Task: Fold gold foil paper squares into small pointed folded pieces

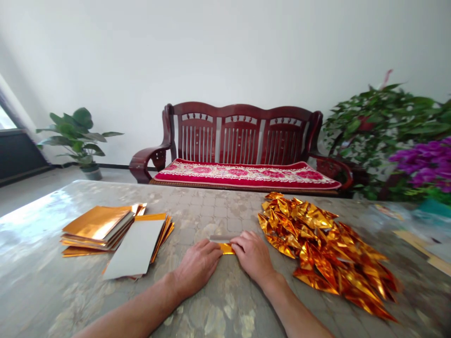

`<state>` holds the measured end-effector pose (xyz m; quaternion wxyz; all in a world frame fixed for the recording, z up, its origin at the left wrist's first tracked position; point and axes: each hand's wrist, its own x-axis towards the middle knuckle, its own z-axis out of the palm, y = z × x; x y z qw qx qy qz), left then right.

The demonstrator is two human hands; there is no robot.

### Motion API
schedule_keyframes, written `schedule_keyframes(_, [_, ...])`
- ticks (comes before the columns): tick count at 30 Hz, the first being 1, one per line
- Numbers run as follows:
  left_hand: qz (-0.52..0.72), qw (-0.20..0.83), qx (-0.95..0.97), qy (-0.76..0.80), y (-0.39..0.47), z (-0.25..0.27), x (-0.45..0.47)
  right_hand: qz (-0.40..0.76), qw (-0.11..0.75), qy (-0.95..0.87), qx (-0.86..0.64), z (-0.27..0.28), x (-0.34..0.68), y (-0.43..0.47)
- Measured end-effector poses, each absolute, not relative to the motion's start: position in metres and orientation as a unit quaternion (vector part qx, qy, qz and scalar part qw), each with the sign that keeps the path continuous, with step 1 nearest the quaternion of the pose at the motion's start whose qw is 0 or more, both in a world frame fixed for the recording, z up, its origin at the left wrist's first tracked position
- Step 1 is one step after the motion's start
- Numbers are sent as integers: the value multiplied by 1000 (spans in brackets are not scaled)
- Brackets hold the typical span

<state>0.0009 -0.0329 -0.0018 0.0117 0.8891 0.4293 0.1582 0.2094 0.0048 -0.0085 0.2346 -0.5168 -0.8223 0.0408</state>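
Observation:
In the head view, a small sheet of gold foil paper [227, 249] lies on the table, with a greyish strip along its far edge that looks like a folded-over part. My left hand [199, 264] holds its left end, fingers together and pressed down. At the other end, my right hand [254, 256] pinches the paper between thumb and fingers. Both hands hide much of the sheet. To the right of my right hand is a heap of folded gold foil pieces [317, 239], pointed and shiny.
On the left sit a stack of gold foil sheets [97, 223] and a fanned stack with its pale side up [136, 246]. Plastic bags [405, 218] lie at the table's right. Beyond the patterned table [211, 300] stand a wooden bench [239, 136] and potted plants [82, 134].

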Motion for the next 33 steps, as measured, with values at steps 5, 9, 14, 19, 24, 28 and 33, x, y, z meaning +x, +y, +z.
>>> schedule_keyframes(5, [183,29,884,430,-31,-5,-1,36,232,-817,-526,-7,208,3])
schedule_keyframes(9, [187,31,883,429,-28,-6,-2,35,232,-816,-529,-7,208,3])
schedule_keyframes(14, [198,26,879,434,-27,-7,-4,36,232,-817,-527,-7,207,5])
schedule_keyframes(19, [218,44,867,446,-27,-7,-5,35,239,-815,-526,-8,208,4])
schedule_keyframes(24, [270,120,827,479,-22,-10,-7,27,234,-815,-529,-9,209,3])
schedule_keyframes(28, [294,163,808,484,-18,-11,-8,25,230,-817,-529,-9,208,2])
schedule_keyframes(33, [313,190,797,480,-15,-12,-9,21,238,-818,-524,-9,208,2])
